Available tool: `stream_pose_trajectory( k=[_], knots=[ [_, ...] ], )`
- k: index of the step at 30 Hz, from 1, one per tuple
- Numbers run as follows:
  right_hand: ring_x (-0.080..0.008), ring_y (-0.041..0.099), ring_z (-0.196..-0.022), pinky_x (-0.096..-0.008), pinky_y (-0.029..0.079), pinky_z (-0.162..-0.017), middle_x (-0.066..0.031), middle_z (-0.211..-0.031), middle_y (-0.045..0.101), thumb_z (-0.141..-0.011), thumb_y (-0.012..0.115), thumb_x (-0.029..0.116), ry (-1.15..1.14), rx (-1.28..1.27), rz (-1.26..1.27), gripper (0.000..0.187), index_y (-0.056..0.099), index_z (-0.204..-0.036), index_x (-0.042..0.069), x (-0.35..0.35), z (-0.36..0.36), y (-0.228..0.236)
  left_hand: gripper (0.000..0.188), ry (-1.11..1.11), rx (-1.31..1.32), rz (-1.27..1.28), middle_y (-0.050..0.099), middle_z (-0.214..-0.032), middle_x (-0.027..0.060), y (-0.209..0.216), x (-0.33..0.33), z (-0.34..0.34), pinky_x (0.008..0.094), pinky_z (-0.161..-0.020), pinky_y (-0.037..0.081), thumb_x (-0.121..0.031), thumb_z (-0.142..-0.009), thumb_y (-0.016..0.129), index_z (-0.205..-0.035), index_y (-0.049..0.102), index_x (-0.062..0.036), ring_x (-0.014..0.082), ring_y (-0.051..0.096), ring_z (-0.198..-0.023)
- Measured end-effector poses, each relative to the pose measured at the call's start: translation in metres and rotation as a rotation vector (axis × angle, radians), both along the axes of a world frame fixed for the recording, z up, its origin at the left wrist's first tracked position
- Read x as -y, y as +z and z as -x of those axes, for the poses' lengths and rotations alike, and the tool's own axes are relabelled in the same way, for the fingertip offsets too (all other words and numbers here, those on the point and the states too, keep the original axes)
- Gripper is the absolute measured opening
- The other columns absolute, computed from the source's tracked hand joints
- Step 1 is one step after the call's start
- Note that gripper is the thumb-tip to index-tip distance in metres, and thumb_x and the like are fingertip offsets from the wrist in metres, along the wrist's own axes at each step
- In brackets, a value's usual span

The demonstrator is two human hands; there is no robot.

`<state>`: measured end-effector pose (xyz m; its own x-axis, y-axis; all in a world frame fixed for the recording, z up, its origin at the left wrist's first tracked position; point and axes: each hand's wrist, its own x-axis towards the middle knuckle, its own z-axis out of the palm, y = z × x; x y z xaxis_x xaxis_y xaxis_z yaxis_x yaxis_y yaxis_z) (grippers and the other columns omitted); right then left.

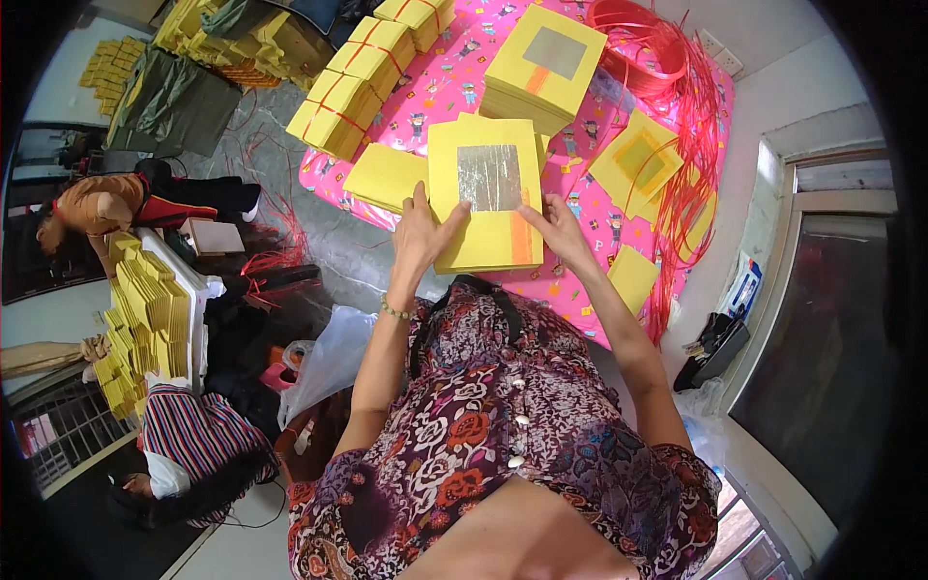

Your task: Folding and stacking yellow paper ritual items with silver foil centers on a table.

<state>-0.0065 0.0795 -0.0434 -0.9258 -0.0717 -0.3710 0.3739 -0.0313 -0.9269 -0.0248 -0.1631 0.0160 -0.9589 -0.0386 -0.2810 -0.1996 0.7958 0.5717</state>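
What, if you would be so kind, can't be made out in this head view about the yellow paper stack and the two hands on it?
- Sheet count of the yellow paper stack: edges too fine.
- Left hand: its fingertips are hidden under the stack's left edge.
- Right hand: the palm faces away, so its contact is unclear.
- Pink patterned cloth: stacks and red string cover much of it.
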Motion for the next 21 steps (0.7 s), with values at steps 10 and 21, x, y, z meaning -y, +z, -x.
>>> stream_pose_trajectory(
  k=[10, 21],
  knots=[
    [-0.0293, 0.057, -0.109, -0.0383, 0.049, -0.092, -0.0113, -0.115, 0.057, -0.075, 0.08, 0.021, 0.295, -0.654, -0.575, 0.054, 0.054, -0.12, 0.005, -0.031, -0.026, 0.077, 0.046, -0.39, -0.472, -0.145, 0.055, -0.111, 0.0114, 0.031, -0.005, -0.036, 0.0407, -0.088, 0.043, -0.025, -0.071, 0.082, -0.11, 0.064, -0.0082, 0.0303, 0.051, -0.104],
    [-0.0332, 0.054, -0.114, -0.0435, 0.048, -0.095, -0.0121, -0.119, 0.055, -0.068, 0.083, 0.023, 0.575, -0.9, -0.768, 0.055, 0.058, -0.115, 0.005, -0.031, -0.025, 0.065, 0.043, -0.586, -0.424, -0.098, 0.055, -0.111, 0.009, 0.02, -0.017, -0.043, 0.0426, -0.092, 0.04, -0.025, -0.071, 0.081, -0.108, 0.064, -0.0113, 0.0304, 0.048, -0.108]
  ],
)
